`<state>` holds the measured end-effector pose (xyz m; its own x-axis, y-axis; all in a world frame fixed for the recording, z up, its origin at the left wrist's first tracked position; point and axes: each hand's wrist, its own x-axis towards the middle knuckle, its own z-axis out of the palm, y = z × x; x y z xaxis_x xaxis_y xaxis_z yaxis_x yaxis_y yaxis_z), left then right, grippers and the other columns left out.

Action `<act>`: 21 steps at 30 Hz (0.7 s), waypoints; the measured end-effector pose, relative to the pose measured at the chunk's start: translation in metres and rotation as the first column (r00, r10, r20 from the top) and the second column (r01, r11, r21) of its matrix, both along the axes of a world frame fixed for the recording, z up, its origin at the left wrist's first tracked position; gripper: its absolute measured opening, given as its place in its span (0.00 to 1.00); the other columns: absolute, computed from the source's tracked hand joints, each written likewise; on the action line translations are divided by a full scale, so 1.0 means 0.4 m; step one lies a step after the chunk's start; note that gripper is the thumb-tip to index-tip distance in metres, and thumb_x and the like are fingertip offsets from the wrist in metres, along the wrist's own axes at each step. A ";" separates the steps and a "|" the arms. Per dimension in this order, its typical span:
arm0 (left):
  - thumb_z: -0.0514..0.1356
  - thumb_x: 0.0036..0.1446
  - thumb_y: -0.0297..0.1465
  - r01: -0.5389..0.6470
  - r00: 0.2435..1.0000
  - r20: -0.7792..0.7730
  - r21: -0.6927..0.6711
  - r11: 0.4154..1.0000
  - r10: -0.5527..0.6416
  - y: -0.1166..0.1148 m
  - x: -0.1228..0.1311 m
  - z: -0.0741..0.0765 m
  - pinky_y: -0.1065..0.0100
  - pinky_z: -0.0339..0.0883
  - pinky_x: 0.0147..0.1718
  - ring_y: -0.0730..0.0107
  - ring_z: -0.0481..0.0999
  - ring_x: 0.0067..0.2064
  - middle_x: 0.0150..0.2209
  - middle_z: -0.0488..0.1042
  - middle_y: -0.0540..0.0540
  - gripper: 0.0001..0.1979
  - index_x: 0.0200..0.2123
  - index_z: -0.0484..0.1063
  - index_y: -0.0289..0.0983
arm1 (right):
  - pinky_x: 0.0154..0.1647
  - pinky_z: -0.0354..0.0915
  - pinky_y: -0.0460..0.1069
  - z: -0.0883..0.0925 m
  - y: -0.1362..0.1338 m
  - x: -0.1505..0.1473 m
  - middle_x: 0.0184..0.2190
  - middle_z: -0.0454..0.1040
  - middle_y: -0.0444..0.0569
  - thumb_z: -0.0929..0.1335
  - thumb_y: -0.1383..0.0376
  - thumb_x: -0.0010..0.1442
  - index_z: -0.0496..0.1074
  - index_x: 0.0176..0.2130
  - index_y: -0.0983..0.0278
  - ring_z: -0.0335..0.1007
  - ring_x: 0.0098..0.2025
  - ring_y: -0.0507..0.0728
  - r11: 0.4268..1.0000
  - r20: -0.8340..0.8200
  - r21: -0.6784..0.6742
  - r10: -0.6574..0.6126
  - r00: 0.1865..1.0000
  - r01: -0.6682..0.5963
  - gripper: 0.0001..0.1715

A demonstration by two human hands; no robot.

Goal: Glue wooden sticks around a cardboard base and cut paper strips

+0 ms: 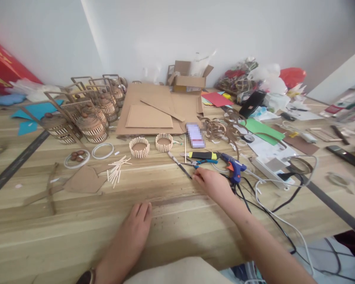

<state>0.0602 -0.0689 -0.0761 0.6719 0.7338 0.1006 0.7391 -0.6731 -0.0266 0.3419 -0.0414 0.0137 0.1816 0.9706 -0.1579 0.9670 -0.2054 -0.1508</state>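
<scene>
My left hand (136,225) lies flat on the wooden table (77,232), fingers stretched out, holding nothing. My right hand (211,183) reaches forward with its fingertips at the near end of a thin metal blade or knife (179,163); whether it grips the tool is unclear. Just beyond the hand lie blue-handled pliers (202,161), a yellow and black tool (202,155) and a blue glue gun (233,165). Two small stick-walled round baskets (139,147) (163,142) stand ahead, with loose wooden sticks (116,169) to their left.
Cardboard sheets (154,110) and an open box (189,79) lie at the back. Several finished woven baskets with handles (88,114) stand at left. A phone (194,135), cardboard rings (221,128), coloured paper, cables (272,213) and a power strip (269,167) crowd the right.
</scene>
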 end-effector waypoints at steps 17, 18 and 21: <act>0.54 0.61 0.20 -0.007 0.999 0.042 -0.123 0.992 0.012 0.045 0.087 0.051 0.55 0.72 0.41 0.56 0.73 0.42 0.41 0.73 0.39 0.12 0.43 0.75 0.33 | 0.24 0.52 0.44 -0.135 0.046 -0.140 0.21 0.71 0.42 0.65 0.65 0.63 0.69 0.27 0.64 0.64 0.24 0.50 0.961 -0.400 0.206 0.255 0.880 -0.185 0.13; 0.54 0.62 0.21 -0.014 0.999 0.047 -0.153 0.988 0.022 0.047 0.088 0.058 0.54 0.72 0.42 0.55 0.73 0.43 0.42 0.73 0.39 0.12 0.44 0.75 0.32 | 0.24 0.52 0.44 -0.137 0.047 -0.138 0.20 0.69 0.41 0.65 0.65 0.63 0.69 0.26 0.64 0.63 0.23 0.50 0.960 -0.413 0.213 0.255 0.874 -0.179 0.13; 0.55 0.63 0.22 -0.050 0.996 0.058 -0.253 0.966 0.067 0.051 0.092 0.086 0.53 0.72 0.45 0.55 0.73 0.46 0.45 0.73 0.38 0.12 0.48 0.73 0.32 | 0.23 0.50 0.44 -0.142 0.047 -0.136 0.19 0.66 0.40 0.65 0.64 0.62 0.67 0.25 0.63 0.60 0.22 0.50 0.956 -0.447 0.230 0.270 0.853 -0.182 0.15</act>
